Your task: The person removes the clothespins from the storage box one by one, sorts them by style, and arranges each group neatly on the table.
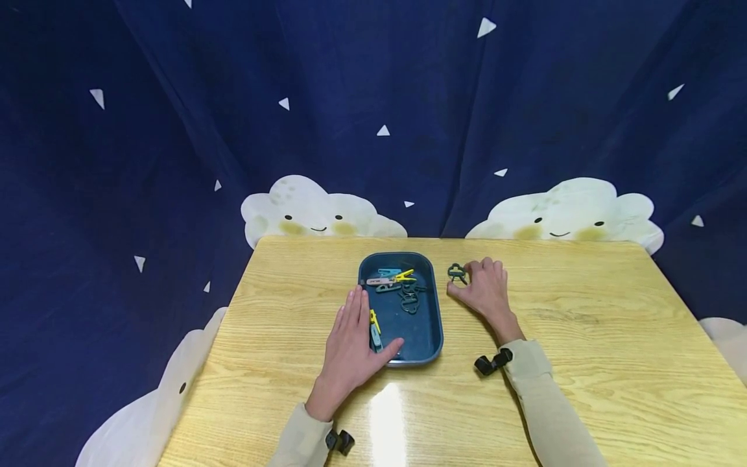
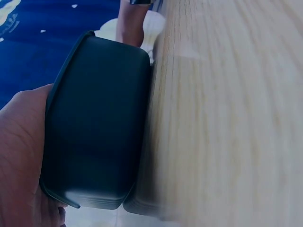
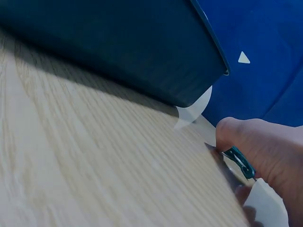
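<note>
Head view: at centre, the left hand [image 1: 350,344] lies straight-fingered along the left edge of a dark tray [image 1: 408,336], seemingly steadying it; right of it, the right hand [image 1: 489,288] pinches a green clip [image 1: 457,274] in its grip. Counter [image 1: 589,318] stretches rightward. Left wrist view: hand against tray, at left. Right wrist view: counter separates tray, top left, from clip, lower right.

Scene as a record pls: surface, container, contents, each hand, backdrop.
surface: light wood-grain table
container: dark teal plastic-looking bin, rounded corners, on the table
contents: yellow clips, light blue clips, a pale pink clip, dark green clips
left hand: fingers straight, resting against the bin's left rim
right hand: pinches a dark green looped clip, right of the bin
backdrop: navy cloth with white triangles and smiling clouds
</note>
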A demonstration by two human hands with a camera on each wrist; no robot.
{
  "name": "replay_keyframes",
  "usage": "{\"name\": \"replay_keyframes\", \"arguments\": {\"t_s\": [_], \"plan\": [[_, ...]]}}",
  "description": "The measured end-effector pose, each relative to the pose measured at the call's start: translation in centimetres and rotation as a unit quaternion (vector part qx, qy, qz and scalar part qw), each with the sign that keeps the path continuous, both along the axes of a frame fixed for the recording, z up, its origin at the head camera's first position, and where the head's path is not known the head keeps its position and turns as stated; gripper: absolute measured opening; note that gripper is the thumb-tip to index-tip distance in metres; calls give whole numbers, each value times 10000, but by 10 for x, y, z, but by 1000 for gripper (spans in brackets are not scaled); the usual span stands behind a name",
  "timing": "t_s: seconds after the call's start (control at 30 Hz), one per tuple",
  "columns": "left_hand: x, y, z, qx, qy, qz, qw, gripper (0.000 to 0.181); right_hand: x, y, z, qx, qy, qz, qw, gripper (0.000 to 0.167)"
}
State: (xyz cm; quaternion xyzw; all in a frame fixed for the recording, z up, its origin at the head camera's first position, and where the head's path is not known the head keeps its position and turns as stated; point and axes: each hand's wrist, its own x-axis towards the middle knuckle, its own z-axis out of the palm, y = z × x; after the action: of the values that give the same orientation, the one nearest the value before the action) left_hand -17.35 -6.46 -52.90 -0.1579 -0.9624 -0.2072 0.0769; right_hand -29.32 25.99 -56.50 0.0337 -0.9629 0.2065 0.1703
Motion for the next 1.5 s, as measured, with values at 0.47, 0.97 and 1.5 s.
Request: {"name": "replay_keyframes", "arguments": {"t_s": [0.47, 0.97, 1.5], "plan": [[0, -1, 1, -42, -93, 8, 9999, 117, 0, 0, -1, -166, -82, 32, 9998, 61], [0, -1, -1, -42, -122, 4, 9999, 117, 6, -15, 20, -153, 273, 201, 9993, 61], [0, -1, 0, -52, -173, 28, 9998, 118, 30, -55, 56, -178, 491, 690, 9963, 42]]}}
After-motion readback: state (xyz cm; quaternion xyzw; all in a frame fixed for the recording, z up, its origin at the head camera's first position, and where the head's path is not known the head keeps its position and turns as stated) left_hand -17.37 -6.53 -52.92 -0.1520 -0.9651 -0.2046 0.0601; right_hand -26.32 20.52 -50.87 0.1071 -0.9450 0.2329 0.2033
